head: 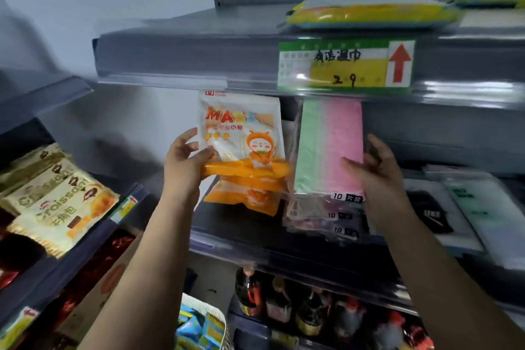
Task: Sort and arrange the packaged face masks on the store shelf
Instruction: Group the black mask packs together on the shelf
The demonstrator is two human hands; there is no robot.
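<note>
Two packs are in hand in the head view, one to each hand. The left hand (186, 160) pinches the white and orange plastic mask packet with the cartoon figure (241, 148) at its lower left edge, thumb across the front and fingers (187, 135) curled behind, so the packet rises up and to the right of those fingers. Its long axis stands close to upright, print facing the camera, top edge near the underside of the grey upper shelf (184, 51). The right hand (377, 165) grips the clear pack of green and pink masks (329, 148) at its right edge, so the pack lies to the left of its fingers, also upright. Both packs stand side by side above the flat stacks on the grey lower shelf (227, 239). I judge that each hand is equally near its own stack below.
</note>
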